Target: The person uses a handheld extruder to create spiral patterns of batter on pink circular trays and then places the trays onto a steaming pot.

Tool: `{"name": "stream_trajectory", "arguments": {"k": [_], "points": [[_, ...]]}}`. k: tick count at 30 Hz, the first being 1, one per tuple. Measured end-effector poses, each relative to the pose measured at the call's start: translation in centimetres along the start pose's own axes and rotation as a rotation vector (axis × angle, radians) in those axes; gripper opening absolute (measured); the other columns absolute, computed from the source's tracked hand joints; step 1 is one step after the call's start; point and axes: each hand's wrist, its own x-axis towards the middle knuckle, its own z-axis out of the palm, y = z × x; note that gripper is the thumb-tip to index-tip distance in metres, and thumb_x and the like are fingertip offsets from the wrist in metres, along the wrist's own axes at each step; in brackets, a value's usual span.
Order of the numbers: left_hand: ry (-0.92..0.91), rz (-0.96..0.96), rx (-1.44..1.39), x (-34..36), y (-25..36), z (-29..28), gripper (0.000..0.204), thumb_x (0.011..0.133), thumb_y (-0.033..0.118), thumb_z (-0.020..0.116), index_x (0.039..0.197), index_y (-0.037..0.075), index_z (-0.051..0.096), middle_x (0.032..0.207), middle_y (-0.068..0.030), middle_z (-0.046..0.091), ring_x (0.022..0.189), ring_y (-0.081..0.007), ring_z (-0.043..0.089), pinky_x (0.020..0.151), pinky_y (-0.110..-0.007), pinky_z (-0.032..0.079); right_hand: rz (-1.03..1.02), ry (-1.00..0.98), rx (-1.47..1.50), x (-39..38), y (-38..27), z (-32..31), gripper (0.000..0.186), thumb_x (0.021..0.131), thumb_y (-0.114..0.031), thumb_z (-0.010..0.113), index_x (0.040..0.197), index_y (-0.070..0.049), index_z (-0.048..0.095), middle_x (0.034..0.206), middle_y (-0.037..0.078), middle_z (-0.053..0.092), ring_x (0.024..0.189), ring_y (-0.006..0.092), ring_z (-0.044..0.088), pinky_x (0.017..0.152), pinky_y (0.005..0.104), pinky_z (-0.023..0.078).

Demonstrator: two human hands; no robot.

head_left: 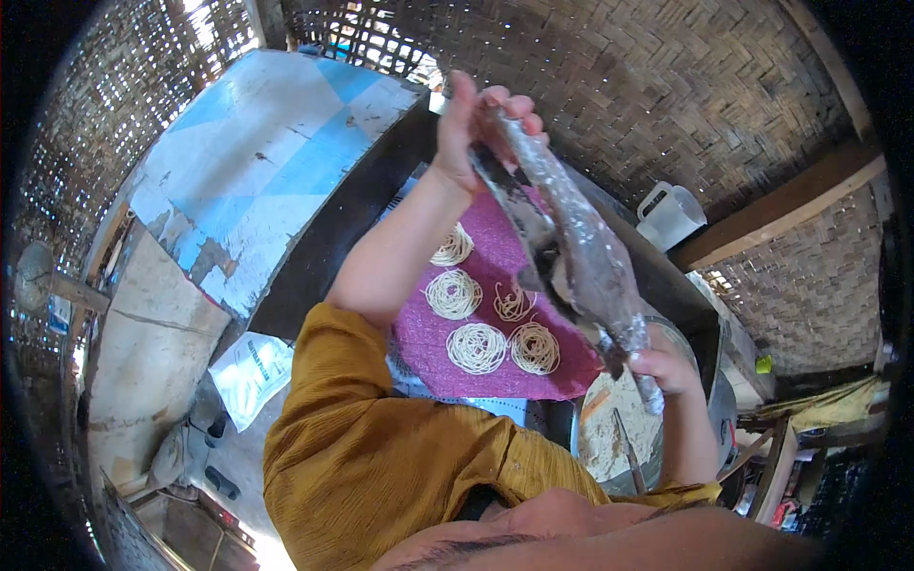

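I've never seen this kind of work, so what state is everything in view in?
Long dark object: held raised, dusted white
Left hand: gripping its upper end
Right hand: gripping its lower end
Purple cloth: spread out
Strand coils: five visible, one sparser
Thin tool: resting on pale powder
Blue-and-white panel: worn, peeling

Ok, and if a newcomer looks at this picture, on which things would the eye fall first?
Probably on the long grey piece dusted with white, held slantwise right of centre, with the left hand at its upper end and the right hand at its lower end. Next come the pale coils of noodle-like strands on the purple cloth near the middle, then perhaps the peeling blue-and-white surface at upper left.
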Motion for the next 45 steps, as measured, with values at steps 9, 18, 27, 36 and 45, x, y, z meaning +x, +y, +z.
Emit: {"name": "stream_trajectory", "arguments": {"k": [9, 18, 27, 36, 45], "points": [[-0.072, 0.015, 0.018, -1.4, -1.4, 1.8, 0.042, 0.077, 0.057, 0.042, 0.072, 0.018, 0.059, 0.076, 0.0007, 0.053, 0.078, -0.0211, 0.053, 0.077, -0.04, 0.039, -0.035, 0.037, -0.102, -2.4, -0.9, 1.0, 0.074, 0.057, -0.038, 0.066, 0.113, 0.005, 0.046, 0.101, 0.011, 0.054, 0.094, 0.0175, 0.048, 0.085, 0.0297, 0.035], [-0.125, 0.054, 0.083, -0.9, 1.3, 3.8, 0.046, 0.08, 0.058, 0.036, 0.071, 0.018, 0.058, 0.071, 0.0005, 0.053, 0.073, -0.0203, 0.054, 0.079, -0.039, 0.039, -0.151, 0.025, -0.166, -0.9, -2.0, 2.1, 0.07, 0.058, -0.034, 0.07, 0.111, 0.006, 0.047, 0.103, 0.011, 0.054, 0.094, 0.0175, 0.048, 0.086, 0.0303, 0.035], [-0.185, -0.025, 0.008, -1.5, -2.3, 2.5, 0.042, 0.081, 0.054, 0.039, 0.074, 0.019, 0.061, 0.077, -0.001, 0.058, 0.078, -0.0217, 0.055, 0.081, -0.039, 0.036, -0.086, 0.105, -0.146, -3.6, -0.1, 1.0, 0.076, 0.054, -0.032, 0.071, 0.115, 0.006, 0.044, 0.102, 0.011, 0.053, 0.091, 0.0164, 0.05, 0.082, 0.0295, 0.038], [0.192, -0.749, 0.368, -1.9, -5.9, -3.3, 0.073, 0.081, 0.062, 0.024, 0.114, 0.001, 0.046, 0.11, -0.0106, 0.053, 0.089, -0.0157, 0.052, 0.088, -0.033, 0.038, -0.306, 0.208, -0.094, -1.6, 2.1, 1.2, 0.084, 0.053, -0.023, 0.074, 0.123, 0.005, 0.036, 0.113, 0.014, 0.049, 0.104, 0.0172, 0.045, 0.092, 0.0295, 0.031], [0.473, -0.803, 1.005, -6.2, -9.4, -1.8, 0.06, 0.087, 0.05, 0.027, 0.106, -0.002, 0.051, 0.1, -0.0107, 0.058, 0.099, -0.0209, 0.05, 0.09, -0.032, 0.035, -0.348, 0.278, 0.043, 0.1, 3.6, 0.9, 0.086, 0.052, -0.023, 0.075, 0.123, 0.005, 0.036, 0.115, 0.014, 0.047, 0.106, 0.0188, 0.044, 0.092, 0.0302, 0.031]]}}
